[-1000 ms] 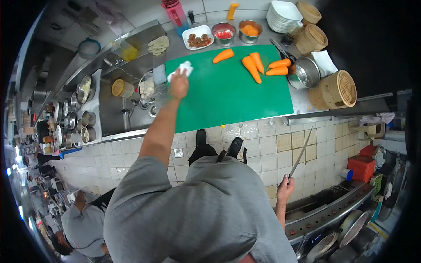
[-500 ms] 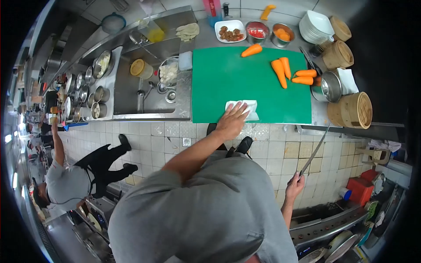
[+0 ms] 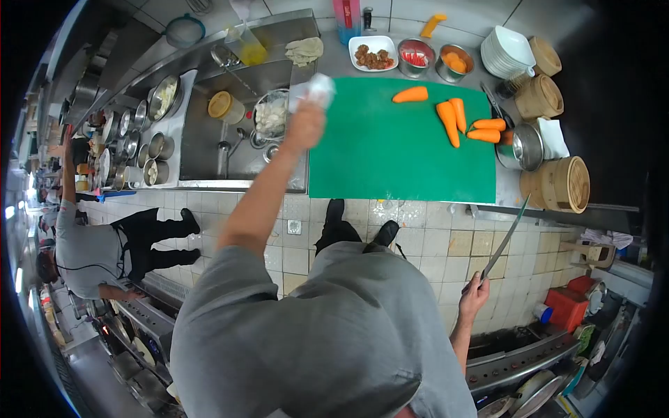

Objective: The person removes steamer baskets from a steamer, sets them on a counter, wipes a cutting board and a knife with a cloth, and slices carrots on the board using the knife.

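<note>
My left hand (image 3: 306, 127) is closed round a crumpled white cloth (image 3: 321, 90), slightly blurred, at the left edge of the green cutting board (image 3: 390, 160), beside the sink. Out to the right, over the floor, my right hand (image 3: 474, 296) grips a long knife (image 3: 505, 240) by its handle, the blade pointing up towards the counter edge. Several whole peeled carrots lie on the board: a single carrot (image 3: 410, 95) near the top and a group (image 3: 451, 122) at the right.
Behind the board stand a white dish of brown pieces (image 3: 372, 66) and metal bowls (image 3: 454, 64). Stacked plates (image 3: 507, 50), a steel pot (image 3: 527, 148) and bamboo steamers (image 3: 578, 184) line the right. A sink (image 3: 198, 157) lies left. Another person (image 3: 94, 254) stands further left.
My left hand has lifted the white cloth off the board's front edge and carried it up and left. The knife stays in my right hand. The other person has turned and shifted.
</note>
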